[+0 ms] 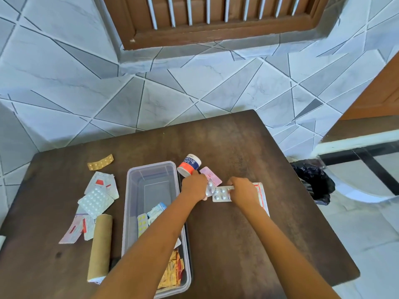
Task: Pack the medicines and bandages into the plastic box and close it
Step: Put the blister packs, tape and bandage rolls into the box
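Note:
A clear plastic box point(151, 175) stands open in the middle of the brown table point(237, 234), holding a yellow pill strip point(142, 224), a blue-white packet point(158, 209) and an orange sachet point(172, 270). Right of the box, my left hand point(194, 187) grips a silver blister strip point(210, 189). My right hand point(243, 193) holds the end of a second silver blister strip point(221, 194) lying on the table. An adhesive tape roll point(189, 165) and a pink strip point(210, 175) lie just beyond my left hand.
Left of the box lie a white blister pack point(95, 201), several red-white medicine strips point(103, 184), a gold pill strip point(100, 162) and a cardboard tube point(100, 247). A red-white strip point(262, 195) lies under my right hand. A black bag point(313, 182) sits on the floor at right.

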`<state>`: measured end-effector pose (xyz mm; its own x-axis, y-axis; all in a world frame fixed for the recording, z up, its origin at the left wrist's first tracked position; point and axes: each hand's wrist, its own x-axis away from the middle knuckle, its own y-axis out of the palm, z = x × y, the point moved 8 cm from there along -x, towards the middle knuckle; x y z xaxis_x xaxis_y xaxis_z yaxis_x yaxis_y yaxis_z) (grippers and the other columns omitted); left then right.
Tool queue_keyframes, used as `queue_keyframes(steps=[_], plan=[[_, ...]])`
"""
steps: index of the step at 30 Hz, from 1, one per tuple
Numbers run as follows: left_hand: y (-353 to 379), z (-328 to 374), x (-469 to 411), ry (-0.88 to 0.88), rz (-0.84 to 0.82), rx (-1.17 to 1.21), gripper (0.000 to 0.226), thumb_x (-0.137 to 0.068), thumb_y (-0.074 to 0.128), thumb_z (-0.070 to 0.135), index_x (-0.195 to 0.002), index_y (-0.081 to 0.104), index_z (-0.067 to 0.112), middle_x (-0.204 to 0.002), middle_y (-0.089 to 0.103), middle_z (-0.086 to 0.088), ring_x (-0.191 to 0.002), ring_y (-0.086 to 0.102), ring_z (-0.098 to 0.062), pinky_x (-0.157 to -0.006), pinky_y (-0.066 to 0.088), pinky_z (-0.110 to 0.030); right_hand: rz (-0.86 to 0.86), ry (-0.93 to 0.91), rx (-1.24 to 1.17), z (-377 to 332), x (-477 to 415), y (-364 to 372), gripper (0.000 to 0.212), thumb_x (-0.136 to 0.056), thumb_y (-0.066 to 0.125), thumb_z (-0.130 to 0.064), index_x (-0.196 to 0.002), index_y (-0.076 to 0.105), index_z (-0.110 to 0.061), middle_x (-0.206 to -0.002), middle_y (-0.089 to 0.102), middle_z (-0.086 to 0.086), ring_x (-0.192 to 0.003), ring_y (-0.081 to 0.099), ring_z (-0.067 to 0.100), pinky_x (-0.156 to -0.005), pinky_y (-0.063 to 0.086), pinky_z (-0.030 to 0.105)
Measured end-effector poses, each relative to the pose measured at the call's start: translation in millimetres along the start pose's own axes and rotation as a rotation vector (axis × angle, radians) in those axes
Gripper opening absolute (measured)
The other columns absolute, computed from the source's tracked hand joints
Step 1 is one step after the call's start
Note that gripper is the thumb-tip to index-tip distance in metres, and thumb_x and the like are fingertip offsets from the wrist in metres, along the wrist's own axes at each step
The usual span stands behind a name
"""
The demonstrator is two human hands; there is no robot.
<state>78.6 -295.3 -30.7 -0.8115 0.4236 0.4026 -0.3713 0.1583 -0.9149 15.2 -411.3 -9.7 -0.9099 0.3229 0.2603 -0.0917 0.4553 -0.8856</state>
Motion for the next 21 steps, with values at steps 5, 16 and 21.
queue_keyframes(steps=[5,16,21], plan=[[-3,6,11,0.012,0.071,-0.023,0.041,-0.087,0.059,0.015,-0.127,0.051,0.009,-0.133,0.050,-0.013,-0.115,0.057,-0.030,-0.091,0.050,-0.040,0.043,0.044,-0.106,4,16,-11,0.029,-0.077,0.049,0.003,-0.100,0.064,-0.006,-0.103,0.069,0.017,-0.095,0.063,0.035,-0.069,0.044,0.034],[-117,-135,80,-0.131,0.345,0.238,0.024,-0.089,0.054,0.008,-0.111,0.062,0.008,-0.115,0.064,-0.016,-0.104,0.059,-0.031,-0.088,0.047,-0.033,0.178,-0.153,-0.326,-76,32,-50,0.022,-0.082,0.060,-0.008,-0.103,0.066,-0.010,-0.107,0.072,0.012,-0.097,0.065,0.029,-0.072,0.042,0.026],[-55,-134,48,-0.123,0.088,0.179,0.027,-0.091,0.054,0.009,-0.116,0.064,0.008,-0.121,0.064,-0.016,-0.107,0.062,-0.031,-0.095,0.048,-0.033,0.092,-0.203,-0.272,-109,36,-26,0.026,-0.083,0.060,-0.009,-0.108,0.064,-0.011,-0.114,0.069,0.014,-0.099,0.064,0.028,-0.081,0.048,0.029]])
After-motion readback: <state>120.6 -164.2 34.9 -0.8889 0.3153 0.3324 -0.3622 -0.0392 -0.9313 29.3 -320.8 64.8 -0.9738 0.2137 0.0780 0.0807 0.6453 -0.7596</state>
